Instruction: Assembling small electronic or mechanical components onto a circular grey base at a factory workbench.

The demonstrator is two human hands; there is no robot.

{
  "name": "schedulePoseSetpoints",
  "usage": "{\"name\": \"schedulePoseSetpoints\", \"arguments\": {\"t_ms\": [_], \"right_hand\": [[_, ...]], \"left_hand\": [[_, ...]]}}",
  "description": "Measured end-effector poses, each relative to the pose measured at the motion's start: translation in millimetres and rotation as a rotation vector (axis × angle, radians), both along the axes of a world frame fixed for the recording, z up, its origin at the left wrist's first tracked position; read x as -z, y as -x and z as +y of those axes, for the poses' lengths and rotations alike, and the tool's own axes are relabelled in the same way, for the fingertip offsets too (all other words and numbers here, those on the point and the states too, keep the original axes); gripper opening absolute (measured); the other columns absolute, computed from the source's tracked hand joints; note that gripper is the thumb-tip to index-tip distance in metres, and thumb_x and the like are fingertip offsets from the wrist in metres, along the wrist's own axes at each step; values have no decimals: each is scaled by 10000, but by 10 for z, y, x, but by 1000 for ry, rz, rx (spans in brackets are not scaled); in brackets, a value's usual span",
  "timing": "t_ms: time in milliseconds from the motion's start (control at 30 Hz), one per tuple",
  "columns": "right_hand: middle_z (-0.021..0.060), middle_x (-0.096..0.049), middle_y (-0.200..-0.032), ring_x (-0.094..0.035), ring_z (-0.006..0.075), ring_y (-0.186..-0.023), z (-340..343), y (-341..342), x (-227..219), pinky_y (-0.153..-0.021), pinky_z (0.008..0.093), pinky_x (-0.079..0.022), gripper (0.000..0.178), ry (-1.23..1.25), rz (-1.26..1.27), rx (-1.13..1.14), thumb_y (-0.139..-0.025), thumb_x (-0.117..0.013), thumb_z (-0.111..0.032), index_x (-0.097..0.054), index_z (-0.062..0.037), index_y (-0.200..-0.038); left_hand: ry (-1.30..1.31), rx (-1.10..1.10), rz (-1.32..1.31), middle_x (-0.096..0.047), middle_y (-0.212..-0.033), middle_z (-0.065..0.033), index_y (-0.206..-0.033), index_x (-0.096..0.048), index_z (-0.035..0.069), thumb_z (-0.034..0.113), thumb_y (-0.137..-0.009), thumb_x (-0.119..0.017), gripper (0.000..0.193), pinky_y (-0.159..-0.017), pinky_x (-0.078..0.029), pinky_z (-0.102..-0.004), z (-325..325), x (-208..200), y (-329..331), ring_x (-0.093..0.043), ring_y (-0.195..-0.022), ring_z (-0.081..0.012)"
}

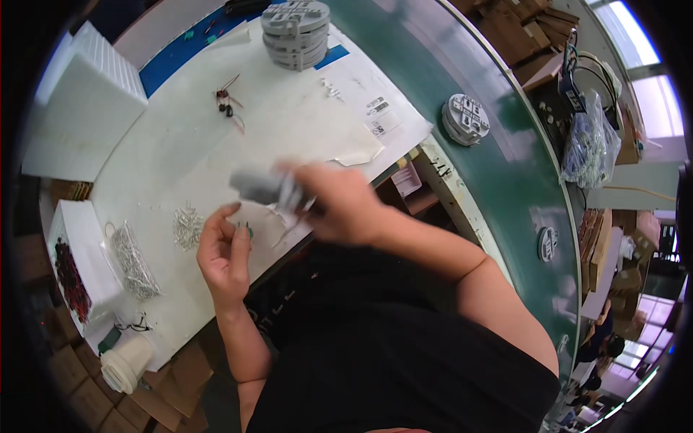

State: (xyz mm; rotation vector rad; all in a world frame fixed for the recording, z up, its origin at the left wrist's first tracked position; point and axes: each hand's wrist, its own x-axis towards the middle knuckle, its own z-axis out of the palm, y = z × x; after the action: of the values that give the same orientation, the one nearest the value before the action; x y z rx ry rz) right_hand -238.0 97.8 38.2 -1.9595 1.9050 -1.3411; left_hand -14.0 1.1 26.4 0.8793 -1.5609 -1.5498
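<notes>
My right hand [343, 206], smeared by motion, is closed round a grey object [256, 187] with a lighter part near the fingers; its kind is too blurred to tell. Left of it and a little nearer, my left hand [225, 256] is raised over the table edge, its fingers curled and its thumb upright. A small green piece [250, 232] shows at the thumb tip, seemingly pinched there; part of it is hidden. Just left of that hand, a pile of small shiny metal pieces [188, 227] lies on the white table [173, 151].
A clear bag of metal pieces [133, 263] and a white box of dark red parts [90, 252] stand at left. Wired parts [225, 105] lie farther back, near stacked grey round housings [296, 36]. On the right, a green conveyor belt [498, 209] carries another round housing [465, 119].
</notes>
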Motion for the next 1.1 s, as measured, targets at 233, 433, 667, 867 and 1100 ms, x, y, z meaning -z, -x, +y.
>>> {"name": "schedulePoseSetpoints", "arguments": {"t_ms": [233, 433, 667, 867, 1100], "right_hand": [[130, -798, -938, -753, 204, -771, 326, 3422, -292, -666, 333, -581, 544, -176, -302, 759, -925, -832, -321, -676, -37, -1363], [137, -802, -982, -768, 251, -927, 968, 4661, 82, -819, 388, -594, 630, -573, 35, 1072, -891, -838, -461, -711, -83, -1379], [227, -636, -1414, -601, 360, -1351, 1583, 2772, -377, -1143, 421, -457, 1132, -794, 51, 485, -645, -992, -419, -482, -102, -1604], [220, -601, -1456, -585, 369, -1373, 1579, 2362, -317, -1171, 426, -439, 1156, -734, 91, 612, -603, -989, -280, -457, -92, -1612], [184, -561, -1503, -596, 372, -1347, -22, 1443, -746, -1138, 435, -477, 1135, -576, 203, 74, -614, -975, -232, -447, -133, -1614]], "left_hand": [[379, 17, -182, -594, -899, -16, -1132, -764, -12, 28, -1026, -696, 132, -650, -407, -230, -27, 340, -51, -528, -780, -89], [451, 20, -278, -627, -932, -24, -1129, -792, 1, 54, -1018, -726, 140, -672, -445, -235, 38, 271, 16, -555, -786, -100], [396, -63, -285, -669, -938, -56, -1099, -801, 5, 68, -988, -763, 134, -685, -492, -258, 122, 284, -94, -618, -787, -141], [546, 12, -265, -689, -874, -89, -1039, -804, 28, 66, -934, -803, 112, -675, -522, -304, 41, 211, 63, -670, -785, -206], [612, -76, -244, -687, -863, -75, -1020, -805, 49, 71, -916, -816, 107, -671, -530, -332, 67, 251, 13, -666, -776, -227]]}}
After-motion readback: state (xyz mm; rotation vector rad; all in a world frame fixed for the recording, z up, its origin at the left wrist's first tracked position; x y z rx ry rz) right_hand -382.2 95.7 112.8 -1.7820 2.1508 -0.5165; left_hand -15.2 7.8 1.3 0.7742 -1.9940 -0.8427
